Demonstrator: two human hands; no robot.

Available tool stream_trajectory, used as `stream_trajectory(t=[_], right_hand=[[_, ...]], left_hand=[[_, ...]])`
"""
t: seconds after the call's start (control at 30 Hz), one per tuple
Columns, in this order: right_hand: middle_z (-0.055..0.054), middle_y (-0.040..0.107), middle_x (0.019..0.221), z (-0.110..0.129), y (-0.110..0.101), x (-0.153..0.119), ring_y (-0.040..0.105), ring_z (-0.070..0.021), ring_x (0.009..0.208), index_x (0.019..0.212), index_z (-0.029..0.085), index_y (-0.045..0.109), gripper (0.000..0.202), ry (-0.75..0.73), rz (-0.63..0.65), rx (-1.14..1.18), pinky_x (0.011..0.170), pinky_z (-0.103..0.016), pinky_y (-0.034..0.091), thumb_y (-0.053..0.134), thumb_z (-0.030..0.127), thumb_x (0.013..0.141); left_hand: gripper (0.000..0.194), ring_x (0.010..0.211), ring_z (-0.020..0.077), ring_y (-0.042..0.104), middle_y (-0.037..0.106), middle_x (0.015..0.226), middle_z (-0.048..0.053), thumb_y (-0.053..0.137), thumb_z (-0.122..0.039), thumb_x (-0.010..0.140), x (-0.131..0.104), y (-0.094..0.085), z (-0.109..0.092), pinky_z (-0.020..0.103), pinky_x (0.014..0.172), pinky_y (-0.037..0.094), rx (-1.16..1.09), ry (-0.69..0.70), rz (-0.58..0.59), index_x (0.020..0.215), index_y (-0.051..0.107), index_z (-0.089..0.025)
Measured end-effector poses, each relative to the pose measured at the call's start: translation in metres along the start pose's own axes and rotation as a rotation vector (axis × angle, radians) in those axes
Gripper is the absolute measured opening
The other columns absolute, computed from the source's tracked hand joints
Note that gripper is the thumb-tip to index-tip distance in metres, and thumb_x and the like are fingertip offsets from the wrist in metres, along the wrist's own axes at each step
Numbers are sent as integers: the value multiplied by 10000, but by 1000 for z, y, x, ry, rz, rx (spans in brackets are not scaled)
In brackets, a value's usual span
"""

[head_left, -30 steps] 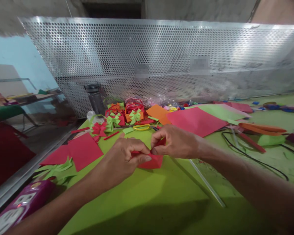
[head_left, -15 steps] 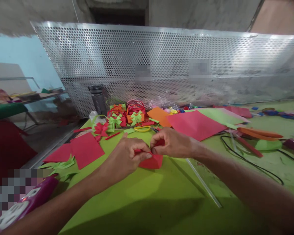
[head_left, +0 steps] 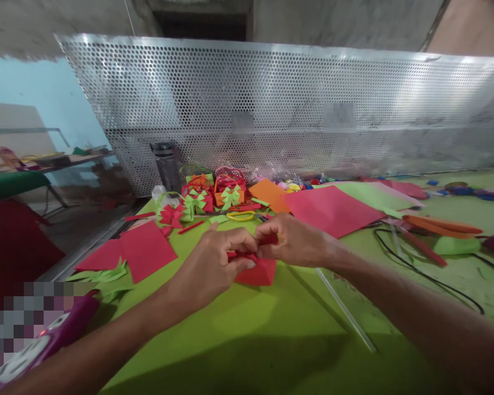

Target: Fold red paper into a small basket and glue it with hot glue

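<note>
A small folded red box (head_left: 263,272), which looks like paper or foam sheet, sits on the green tabletop (head_left: 230,340) between my hands. My left hand (head_left: 218,258) pinches its upper edge between thumb and fingers. At the same edge my right hand (head_left: 288,238) has thumb and forefinger pressed together on it, the fingertips of both hands nearly touching. Part of the box is hidden behind the fingers. Beyond the hands lie yellow-handled scissors (head_left: 241,216). To the right, a clear glue stick (head_left: 346,310) lies slantwise beside my right forearm.
Red sheets (head_left: 148,251) and green strips (head_left: 102,274) lie at left, near a purple power strip (head_left: 37,345). Small decorated baskets (head_left: 229,192) and a dark bottle (head_left: 167,167) stand before a perforated metal panel (head_left: 271,93). A large red sheet (head_left: 333,211) and a black cable (head_left: 428,280) lie right.
The view has shifted slightly, so everything sits a little further right. Both hands keep their pinch on the red box, with only slight finger movement.
</note>
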State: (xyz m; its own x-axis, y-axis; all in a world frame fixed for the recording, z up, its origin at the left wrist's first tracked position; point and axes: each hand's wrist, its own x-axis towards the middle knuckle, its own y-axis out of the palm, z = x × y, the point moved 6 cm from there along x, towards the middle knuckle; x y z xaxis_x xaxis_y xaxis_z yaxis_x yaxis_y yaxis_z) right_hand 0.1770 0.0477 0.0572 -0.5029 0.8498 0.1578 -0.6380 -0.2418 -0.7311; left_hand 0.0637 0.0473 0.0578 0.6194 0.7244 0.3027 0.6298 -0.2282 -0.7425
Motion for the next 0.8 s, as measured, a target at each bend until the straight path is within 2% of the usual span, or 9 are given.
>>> stream_trajectory(t=[0.13,0.23,0.33,0.43,0.57,0.7,0.8], right_hand=[[38,530,576,-1,-1,0,425,-67,538,671,147,618,93,20,-17,-5,477,-190,307,530,158,697],[32,546,581,-4,-4,0,436,-68,525,696,144,622,92,50,-31,3,466,-192,311,535,175,698],[34,539,578,-5,-7,-1,435,-66,516,702,142,602,71,56,-19,66,462,-192,316,549,188,707],[21,572,624,-5,-8,0,486,-78,567,723,139,592,41,55,-1,177,518,-203,374,576,163,695],[-14,627,759,-4,-7,0,567,-116,714,826,139,601,157,58,14,246,646,-241,434,600,116,670],[-8,616,766,-3,-5,1,569,-113,719,835,144,582,158,50,28,260,645,-236,430,594,105,682],[1,608,743,-3,-3,1,565,-110,695,820,146,566,140,47,28,270,613,-225,424,602,116,688]], left_hand=[[90,607,110,576,666,680,-61,560,-172,768,-1,0,-2,380,830,435,79,41,26,737,628,-222],[89,580,101,577,671,670,-73,568,-191,773,-1,-2,-1,469,989,309,131,54,6,731,634,-234],[73,619,103,585,671,699,-77,581,-175,763,0,-6,-1,489,1050,203,131,63,-19,763,622,-235],[95,644,112,588,669,696,-75,569,-141,761,0,-7,-2,494,1047,194,139,60,-38,788,601,-225],[114,697,147,610,681,751,-50,567,-157,759,0,-5,-1,460,948,347,115,25,-22,838,600,-233],[202,756,181,630,692,824,-28,599,-200,738,-1,-2,1,413,844,438,88,3,-22,933,581,-253],[263,806,191,636,693,878,-28,627,-215,717,-1,0,1,439,899,404,83,16,-30,968,566,-271]])
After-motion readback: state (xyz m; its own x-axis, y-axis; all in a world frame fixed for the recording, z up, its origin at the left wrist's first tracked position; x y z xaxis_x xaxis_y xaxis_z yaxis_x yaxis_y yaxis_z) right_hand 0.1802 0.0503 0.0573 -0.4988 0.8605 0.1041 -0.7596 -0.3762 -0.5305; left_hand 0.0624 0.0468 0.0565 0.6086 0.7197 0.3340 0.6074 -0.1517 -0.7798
